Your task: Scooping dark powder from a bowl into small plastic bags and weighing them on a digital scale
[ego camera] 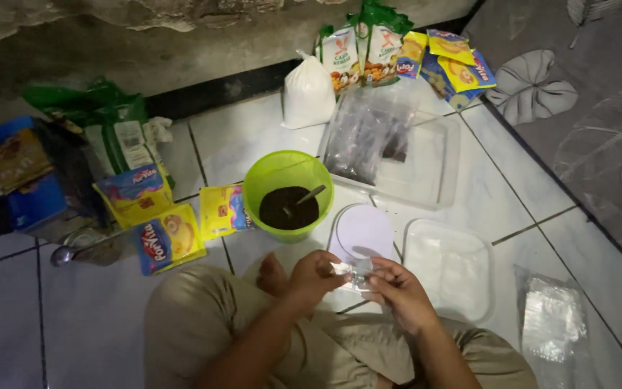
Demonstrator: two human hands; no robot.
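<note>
While both hands are up close together over the lap, they're pinching a tiny clear plastic pouch [358, 272] between them, left hand [316, 277] on one edge and right hand [397, 288] on the other, fingers closed tight on the film. Looks to me like the mouth of the pouch is being worked open.

Using the green bowl [288, 191] as the landmark: the pouch sits just in front of it, toward the person, above a round white lid [361, 232] that lies beside the bowl's right side. Inside the bowl there's dark powder with a spoon [309, 195] stuck in it. Right of the bowl and further back is a clear tray [426, 169] with a stack of filled pouches; nearer right, an empty clear container [451, 266]. Left of the bowl are yellow snack sachets [167, 234]. Behind it, a white bag [308, 94].

My take: rub the two film layers apart with thumb and forefinger instead of pulling, keep the opening facing up, and hold it low near the bowl so spills land on the lid.
</note>
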